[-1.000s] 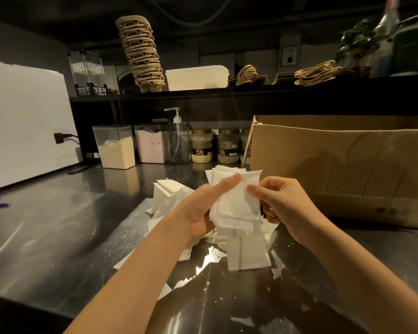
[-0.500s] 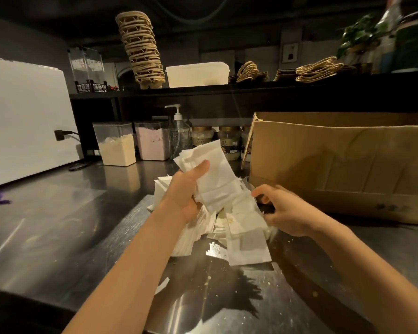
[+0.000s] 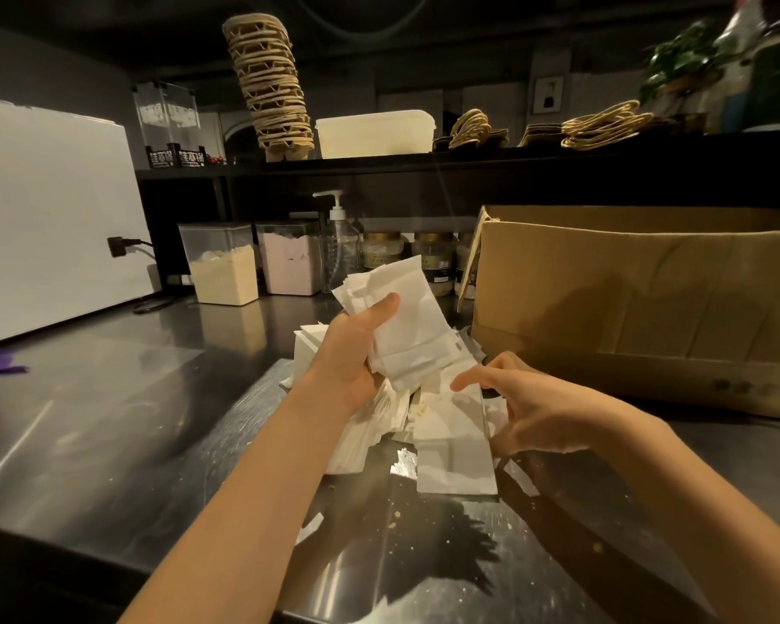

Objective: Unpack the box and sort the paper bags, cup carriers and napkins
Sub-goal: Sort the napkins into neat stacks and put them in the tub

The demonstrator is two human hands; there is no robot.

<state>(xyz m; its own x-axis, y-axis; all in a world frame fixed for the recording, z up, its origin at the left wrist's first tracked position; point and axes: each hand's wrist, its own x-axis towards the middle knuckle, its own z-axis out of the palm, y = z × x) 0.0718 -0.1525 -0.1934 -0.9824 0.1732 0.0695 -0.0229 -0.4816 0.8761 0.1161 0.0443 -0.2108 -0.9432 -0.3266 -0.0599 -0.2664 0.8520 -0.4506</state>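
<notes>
Right: brushed steel counter (image 3: 109,421) carries the big brown cardboard box (image 3: 627,308) on my right, with the loose pile of white folded paper napkins (image 3: 451,443) just beside it, in front of me. Left hand (image 3: 352,358) grips a thick fanned bundle of napkins (image 3: 406,326) raised over the pile, thumb across its face; right hand (image 3: 532,407) is relaxed, fingers spread on the pile, holding nothing I can see. Light, soft, slippery sheets that splay and crease, so I'd pinch across the stack's middle, not a corner.
</notes>
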